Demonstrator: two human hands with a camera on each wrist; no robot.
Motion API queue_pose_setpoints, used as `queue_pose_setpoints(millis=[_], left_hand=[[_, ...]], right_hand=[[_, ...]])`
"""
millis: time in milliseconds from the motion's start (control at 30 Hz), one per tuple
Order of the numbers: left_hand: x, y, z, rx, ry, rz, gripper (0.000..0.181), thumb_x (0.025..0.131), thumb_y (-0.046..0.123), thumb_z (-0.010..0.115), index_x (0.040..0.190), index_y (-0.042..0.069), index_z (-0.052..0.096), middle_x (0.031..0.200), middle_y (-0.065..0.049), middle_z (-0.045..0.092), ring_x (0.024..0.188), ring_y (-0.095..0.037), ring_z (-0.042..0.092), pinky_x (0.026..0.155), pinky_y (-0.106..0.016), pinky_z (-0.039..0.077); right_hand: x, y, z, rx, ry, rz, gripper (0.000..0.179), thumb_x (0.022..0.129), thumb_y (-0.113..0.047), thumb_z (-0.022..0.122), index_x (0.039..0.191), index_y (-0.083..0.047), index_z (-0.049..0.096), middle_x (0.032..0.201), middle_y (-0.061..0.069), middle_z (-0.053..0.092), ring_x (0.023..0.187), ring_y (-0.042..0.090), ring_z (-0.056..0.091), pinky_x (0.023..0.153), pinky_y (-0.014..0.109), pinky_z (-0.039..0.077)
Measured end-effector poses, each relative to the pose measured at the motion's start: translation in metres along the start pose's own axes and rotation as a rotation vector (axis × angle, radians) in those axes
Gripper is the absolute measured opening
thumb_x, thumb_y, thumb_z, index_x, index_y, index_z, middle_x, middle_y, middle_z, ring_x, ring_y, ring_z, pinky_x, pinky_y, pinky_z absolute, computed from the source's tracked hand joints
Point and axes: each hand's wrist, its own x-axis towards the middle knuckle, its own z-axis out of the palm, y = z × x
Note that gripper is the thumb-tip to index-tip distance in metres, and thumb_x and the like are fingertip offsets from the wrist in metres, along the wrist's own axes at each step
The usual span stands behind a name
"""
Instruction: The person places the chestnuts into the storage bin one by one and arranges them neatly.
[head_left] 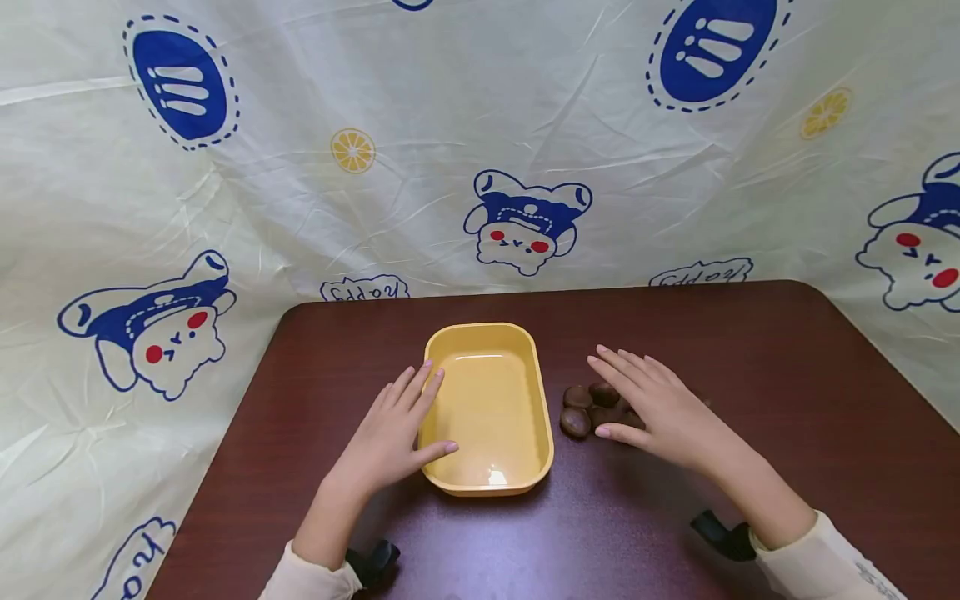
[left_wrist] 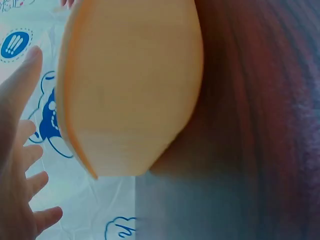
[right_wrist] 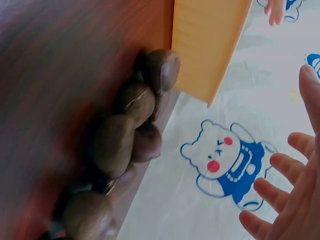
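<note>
A yellow rectangular tray [head_left: 489, 400] with rounded corners lies on the dark table, and nothing shows inside it. Over its left rim hovers my left hand [head_left: 393, 437], fingers spread and straight; the left wrist view shows this hand apart from the tray's outer wall [left_wrist: 130, 90]. Several brown chestnuts [head_left: 576, 422] sit in a cluster just right of the tray. Above them is my right hand [head_left: 663, 408], its fingers extended, hiding part of the pile. In the right wrist view the chestnuts [right_wrist: 114, 145] form a rough row, and the hand [right_wrist: 295, 195] holds nothing.
The reddish-brown table [head_left: 330, 367] has rounded far corners. Behind it hangs a white sheet [head_left: 420, 217] printed with blue bears and orange slices. Black straps [head_left: 723, 536] are worn at both wrists.
</note>
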Motion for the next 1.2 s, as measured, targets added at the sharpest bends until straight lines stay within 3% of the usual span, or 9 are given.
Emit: queue_pose_setpoints(millis=[133,267,467,667,833,1033,1200], left_hand=[[-0.002,-0.005,0.007,-0.114,0.005,-0.059,0.086,0.082,0.055,0.053,0.144,0.007,0.016,0.148,-0.01,0.013,0.133,-0.027,0.013,0.105,-0.044,0.018],[-0.004,-0.009,0.011,-0.271,-0.003,-0.168,0.085,0.085,0.053,0.051,0.145,0.009,0.01,0.149,-0.007,0.01,0.134,-0.023,0.011,0.106,-0.04,0.016],[-0.007,-0.01,0.017,-0.45,0.013,-0.299,0.079,0.088,0.047,0.05,0.144,0.007,0.011,0.148,-0.01,0.013,0.133,-0.027,0.014,0.105,-0.045,0.017],[-0.01,-0.011,0.028,-0.628,0.123,-0.324,0.068,0.092,0.042,0.046,0.142,0.004,0.02,0.143,-0.015,0.025,0.131,-0.026,0.022,0.102,-0.046,0.024],[-0.011,-0.009,0.034,-0.807,0.183,-0.348,0.057,0.094,0.031,0.046,0.139,0.002,0.027,0.138,-0.017,0.035,0.124,-0.03,0.034,0.099,-0.045,0.031],[-0.01,-0.008,0.04,-1.052,0.208,-0.36,0.048,0.095,0.017,0.047,0.136,-0.002,0.032,0.135,-0.022,0.037,0.122,-0.032,0.037,0.098,-0.043,0.032],[-0.009,-0.008,0.044,-1.2,0.216,-0.365,0.043,0.094,0.006,0.046,0.135,-0.003,0.034,0.134,-0.024,0.037,0.122,-0.034,0.037,0.097,-0.041,0.034]], right_hand=[[-0.008,0.007,-0.001,0.021,0.014,0.034,0.078,0.08,-0.046,0.062,0.142,-0.014,0.026,0.145,0.008,0.024,0.127,0.031,0.027,0.104,0.044,0.017],[-0.016,0.014,-0.002,0.055,0.031,0.078,0.079,0.08,-0.044,0.064,0.142,-0.014,0.026,0.144,0.01,0.027,0.127,0.031,0.028,0.099,0.05,0.023],[-0.028,0.025,0.001,0.098,0.055,0.142,0.077,0.081,-0.039,0.064,0.142,-0.013,0.026,0.143,0.012,0.029,0.127,0.03,0.029,0.093,0.054,0.027],[-0.041,0.038,0.003,0.152,0.056,0.211,0.075,0.082,-0.035,0.064,0.142,-0.012,0.026,0.14,0.017,0.03,0.123,0.037,0.031,0.092,0.056,0.028],[-0.052,0.051,0.006,0.214,0.069,0.255,0.071,0.082,-0.03,0.066,0.137,-0.002,0.031,0.133,0.025,0.036,0.116,0.044,0.035,0.089,0.057,0.029],[-0.066,0.065,0.012,0.251,0.097,0.293,0.063,0.08,-0.021,0.069,0.128,0.005,0.038,0.123,0.027,0.042,0.11,0.045,0.039,0.083,0.056,0.033],[-0.078,0.073,0.019,0.261,0.1,0.368,0.056,0.078,-0.021,0.07,0.121,0.005,0.044,0.115,0.026,0.047,0.105,0.044,0.042,0.079,0.056,0.035]])
